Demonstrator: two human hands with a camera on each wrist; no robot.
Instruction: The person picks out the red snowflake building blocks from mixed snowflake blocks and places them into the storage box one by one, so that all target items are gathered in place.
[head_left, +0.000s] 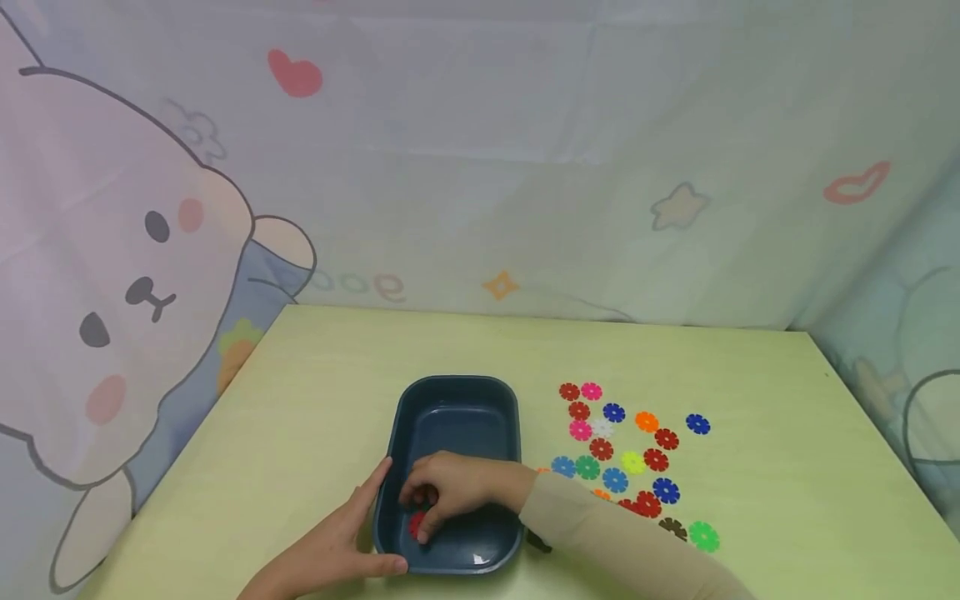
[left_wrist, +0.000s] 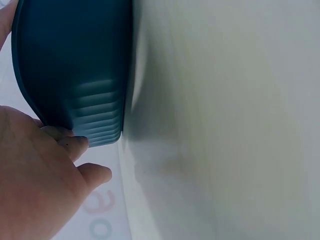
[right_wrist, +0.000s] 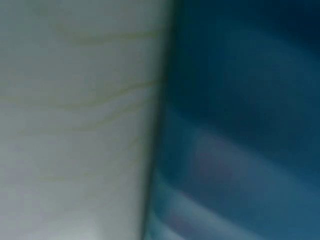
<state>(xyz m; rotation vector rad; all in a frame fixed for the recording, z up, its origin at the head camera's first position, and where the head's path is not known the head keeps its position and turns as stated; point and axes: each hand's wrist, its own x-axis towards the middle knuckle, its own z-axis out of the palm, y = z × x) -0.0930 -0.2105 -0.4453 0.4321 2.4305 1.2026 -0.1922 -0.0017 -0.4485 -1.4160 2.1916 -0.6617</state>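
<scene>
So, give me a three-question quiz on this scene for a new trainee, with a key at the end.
1. Multiple choice: which part of the tray does the person's left grip touch?
A) The far end
B) The left side
C) The right side

2. Short answer: what colour is the disc by the right grip, inside the tray?

3. True or false: the scattered discs lie to the right of the tray.

Key: 1. B; 2. Red; 3. True.
</scene>
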